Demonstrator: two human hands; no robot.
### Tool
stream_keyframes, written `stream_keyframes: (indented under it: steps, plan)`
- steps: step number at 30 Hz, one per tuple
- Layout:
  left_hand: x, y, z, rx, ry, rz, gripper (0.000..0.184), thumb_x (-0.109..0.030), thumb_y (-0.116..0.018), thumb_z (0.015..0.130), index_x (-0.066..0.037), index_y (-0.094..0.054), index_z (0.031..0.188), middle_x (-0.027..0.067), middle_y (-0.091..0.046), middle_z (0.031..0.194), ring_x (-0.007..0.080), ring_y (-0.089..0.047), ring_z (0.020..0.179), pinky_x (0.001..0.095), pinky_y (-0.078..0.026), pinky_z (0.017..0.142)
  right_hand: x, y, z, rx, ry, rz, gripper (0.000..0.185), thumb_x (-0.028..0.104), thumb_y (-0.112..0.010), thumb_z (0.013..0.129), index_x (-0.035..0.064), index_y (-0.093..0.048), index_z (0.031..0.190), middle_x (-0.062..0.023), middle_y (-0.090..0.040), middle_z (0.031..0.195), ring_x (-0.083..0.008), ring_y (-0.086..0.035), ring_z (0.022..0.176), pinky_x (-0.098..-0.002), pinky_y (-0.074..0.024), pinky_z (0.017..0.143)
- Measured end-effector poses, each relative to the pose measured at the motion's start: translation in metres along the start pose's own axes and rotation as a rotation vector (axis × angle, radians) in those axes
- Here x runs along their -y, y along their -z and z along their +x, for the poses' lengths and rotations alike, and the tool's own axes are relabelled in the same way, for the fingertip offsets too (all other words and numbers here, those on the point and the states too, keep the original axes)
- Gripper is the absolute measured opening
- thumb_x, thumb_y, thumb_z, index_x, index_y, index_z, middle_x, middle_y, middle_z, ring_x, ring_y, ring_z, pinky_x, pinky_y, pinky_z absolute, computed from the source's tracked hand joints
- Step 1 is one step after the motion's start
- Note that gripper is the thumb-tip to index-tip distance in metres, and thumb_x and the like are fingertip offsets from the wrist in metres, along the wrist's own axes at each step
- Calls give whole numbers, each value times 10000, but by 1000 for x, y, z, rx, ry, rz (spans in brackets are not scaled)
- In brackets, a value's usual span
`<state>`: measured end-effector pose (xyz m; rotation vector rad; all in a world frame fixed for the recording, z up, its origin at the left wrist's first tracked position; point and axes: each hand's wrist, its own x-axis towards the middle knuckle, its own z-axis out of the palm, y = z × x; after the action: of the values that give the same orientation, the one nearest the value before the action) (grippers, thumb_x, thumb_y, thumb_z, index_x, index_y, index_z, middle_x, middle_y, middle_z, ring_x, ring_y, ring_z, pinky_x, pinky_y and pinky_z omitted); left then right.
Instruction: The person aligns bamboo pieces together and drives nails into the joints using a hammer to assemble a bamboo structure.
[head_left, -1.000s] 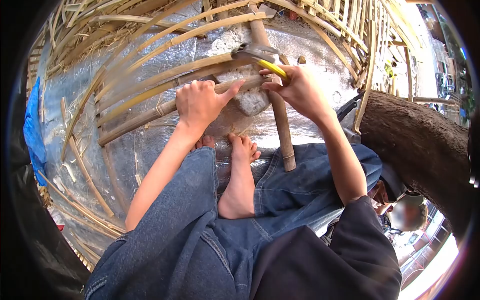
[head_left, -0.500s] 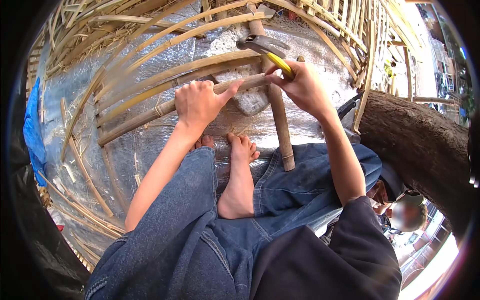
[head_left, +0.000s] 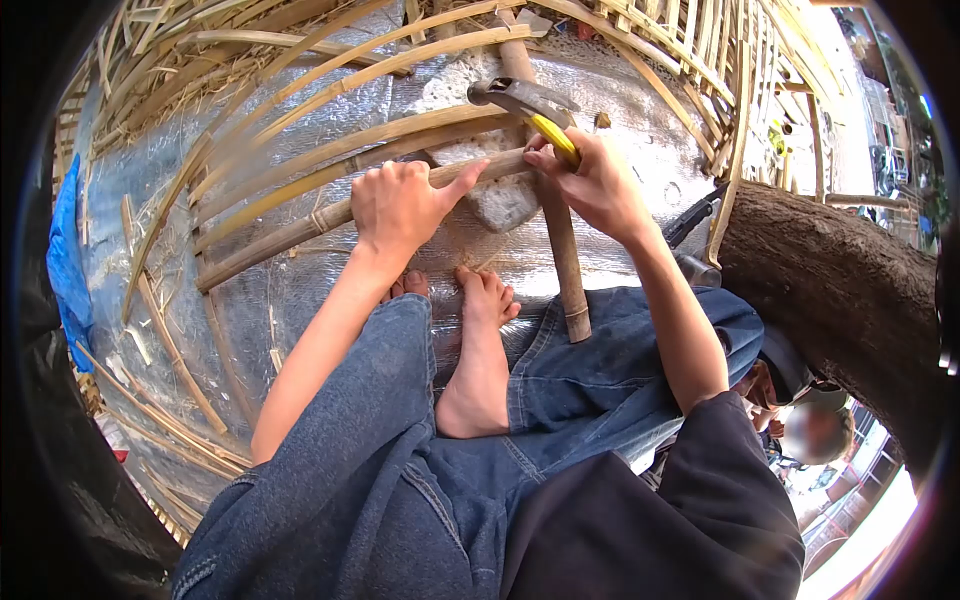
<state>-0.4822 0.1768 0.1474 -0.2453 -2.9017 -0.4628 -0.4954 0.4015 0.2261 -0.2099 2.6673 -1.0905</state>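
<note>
My left hand (head_left: 392, 208) is wrapped round a bamboo pole (head_left: 290, 235), its thumb stretched along the pole. In my right hand (head_left: 592, 188) is a claw hammer (head_left: 520, 98) with a yellow grip, its metal head pointing up and left. The fingertips of that hand are at the pole's right end, where it meets a crossing bamboo piece (head_left: 562, 250); whether they pinch something small there, I cannot make out. Beneath the joint lies a grey stone block (head_left: 503, 205). More bamboo strips (head_left: 360, 140) run alongside the pole above my left hand.
A thick tree trunk (head_left: 830, 260) lies at the right, with a dark long tool (head_left: 697, 215) beside it. Bamboo slats (head_left: 690, 40) pile up at the back. Blue plastic (head_left: 68, 265) hangs at the left. Another person (head_left: 815, 430) is at the lower right.
My right hand and the hammer have shifted slightly down and left, the fingertips closing in on the pole's end. My left hand stays in place on the pole.
</note>
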Motion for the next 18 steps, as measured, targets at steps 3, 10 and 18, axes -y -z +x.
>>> stream_keyframes:
  steps: [3, 10, 18]
  plan:
    - [0, 0, -1, -11, -9, -5, 850, -805, -505, 825, -25, -666, 529, 178, -594, 487, 314, -645, 463, 402, -481, 421, -8, -7, -2, -20, 36, 27, 175, 190, -664, 946, 27, -662, 1010, -133, -629, 672, -194, -561, 565, -363, -438, 561]
    - [1, -3, -1, -46, -23, -2, 851, -804, -506, 827, -24, -664, 524, 174, -588, 478, 311, -639, 452, 398, -480, 416, -3, -4, -3, 1, -28, 97, 167, 158, -642, 958, 6, -631, 1027, -126, -610, 697, -161, -538, 610, -344, -429, 577]
    - [0, -2, -1, -32, -20, -6, 855, -806, -497, 830, -21, -672, 540, 173, -593, 483, 308, -645, 459, 394, -483, 418, -13, -11, -3, -48, 16, 124, 175, 164, -635, 966, 1, -629, 1026, -127, -615, 718, -146, -546, 638, -338, -442, 598]
